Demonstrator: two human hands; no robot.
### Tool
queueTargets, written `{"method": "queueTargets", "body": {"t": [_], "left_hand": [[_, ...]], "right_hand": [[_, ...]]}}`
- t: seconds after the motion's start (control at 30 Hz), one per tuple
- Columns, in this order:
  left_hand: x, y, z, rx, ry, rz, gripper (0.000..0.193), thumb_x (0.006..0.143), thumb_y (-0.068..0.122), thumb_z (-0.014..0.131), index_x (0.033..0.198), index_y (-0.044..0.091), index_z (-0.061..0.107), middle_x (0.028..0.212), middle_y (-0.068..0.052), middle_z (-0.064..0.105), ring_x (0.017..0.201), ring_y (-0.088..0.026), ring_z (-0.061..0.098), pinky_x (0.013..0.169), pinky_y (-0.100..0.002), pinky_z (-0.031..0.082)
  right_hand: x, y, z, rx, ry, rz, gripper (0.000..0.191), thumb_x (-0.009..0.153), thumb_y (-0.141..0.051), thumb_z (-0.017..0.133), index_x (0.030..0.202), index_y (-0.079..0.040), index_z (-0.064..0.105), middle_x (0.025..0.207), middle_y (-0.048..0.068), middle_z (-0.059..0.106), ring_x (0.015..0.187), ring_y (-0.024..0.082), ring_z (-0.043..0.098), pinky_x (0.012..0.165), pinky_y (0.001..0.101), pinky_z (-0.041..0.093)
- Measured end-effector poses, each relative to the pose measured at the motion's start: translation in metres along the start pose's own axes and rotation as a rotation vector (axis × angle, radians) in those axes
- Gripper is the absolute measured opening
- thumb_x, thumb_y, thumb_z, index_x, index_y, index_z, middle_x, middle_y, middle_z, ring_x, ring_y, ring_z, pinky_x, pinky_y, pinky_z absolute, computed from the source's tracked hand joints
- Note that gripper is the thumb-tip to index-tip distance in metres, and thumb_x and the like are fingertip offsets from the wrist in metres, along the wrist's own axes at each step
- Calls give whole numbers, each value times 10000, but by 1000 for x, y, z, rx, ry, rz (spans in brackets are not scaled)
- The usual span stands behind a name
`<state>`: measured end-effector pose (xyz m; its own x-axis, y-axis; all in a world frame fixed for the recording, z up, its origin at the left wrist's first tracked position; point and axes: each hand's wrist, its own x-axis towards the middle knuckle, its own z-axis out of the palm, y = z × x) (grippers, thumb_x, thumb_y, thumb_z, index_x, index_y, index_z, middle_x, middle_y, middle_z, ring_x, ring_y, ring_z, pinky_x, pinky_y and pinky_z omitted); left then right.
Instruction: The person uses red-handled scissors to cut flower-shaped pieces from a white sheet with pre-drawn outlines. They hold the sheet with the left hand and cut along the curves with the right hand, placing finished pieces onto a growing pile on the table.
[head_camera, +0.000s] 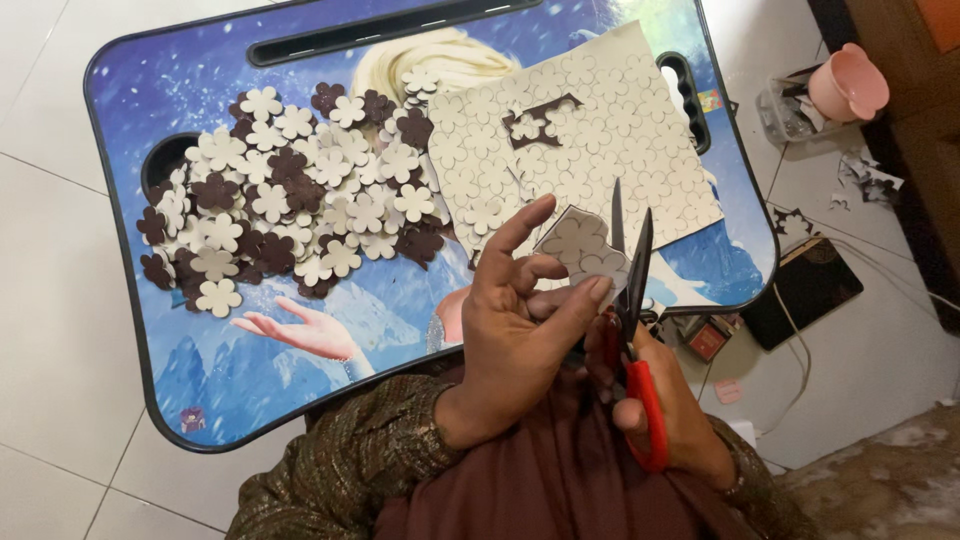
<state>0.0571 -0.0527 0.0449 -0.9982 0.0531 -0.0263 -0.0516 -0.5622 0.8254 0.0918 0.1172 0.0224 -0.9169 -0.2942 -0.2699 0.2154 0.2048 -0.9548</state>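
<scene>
Flower-printed foam piece (583, 250) sits pinched in the left hand (520, 340), just above the near edge of the bench (200, 90). The left fingers (585, 300) are partly curled: thumb and a bent finger press the lower edge of the piece, while the index finger stretches up and clear of it. The piece is a small off-white scrap with flower outlines on it.

The right hand (665, 410) grips red-handled scissors (632, 300), its fingers closed through and around the handle loops. The blades point up and stand apart in a narrow V, touching or just beside the right edge of the scrap; whether they bite into it cannot be told.

Behind the scrap a larger foam sheet (590, 140) of the same flower outlines lies flat on the bench, with a dark cut-out gap near its top. To the left lies a heap of cut flowers (290, 190), some off-white, some dark brown. Off the bench to the right, a pink cup (848, 85) rests on the tiled floor (60, 330).
</scene>
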Motion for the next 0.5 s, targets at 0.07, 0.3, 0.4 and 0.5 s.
{"method": "queueTargets", "body": {"t": [0.07, 0.3, 0.4, 0.5], "left_hand": [[1, 1, 0, 21, -1, 13, 719, 964, -48, 705, 1582, 36, 346, 1052, -81, 637, 995, -176, 754, 812, -237, 654], [3, 10, -4, 60, 16, -19, 796, 934, -64, 716, 1610, 53, 312, 1047, -85, 627, 997, -201, 761, 818, -237, 646], [6, 14, -8, 133, 4, -23, 822, 919, -74, 723, 1613, 60, 303, 1067, -109, 632, 974, -218, 767, 823, -246, 657], [7, 17, -11, 106, -1, -29, 838, 918, -75, 708, 1622, 68, 278, 1100, -153, 664, 1013, -234, 776, 862, -262, 675]], "right_hand": [[-1, 3, -1, -6, 3, 31, 1253, 530, -1055, 492, 1219, -11, 555, 781, -3, 533, 636, 73, 468, 544, 253, 395], [-2, 11, -2, 20, 21, 36, 1175, 532, -1050, 518, 1070, -6, 565, 735, -7, 480, 609, 66, 470, 508, 247, 402], [-2, 10, -4, -58, 44, 0, 1161, 548, -1057, 480, 1081, -29, 568, 729, -17, 502, 602, 61, 460, 496, 241, 377], [-5, 3, -5, -97, -3, 32, 1147, 550, -1049, 478, 1057, -24, 563, 704, -13, 470, 596, 76, 433, 506, 255, 365]]}}
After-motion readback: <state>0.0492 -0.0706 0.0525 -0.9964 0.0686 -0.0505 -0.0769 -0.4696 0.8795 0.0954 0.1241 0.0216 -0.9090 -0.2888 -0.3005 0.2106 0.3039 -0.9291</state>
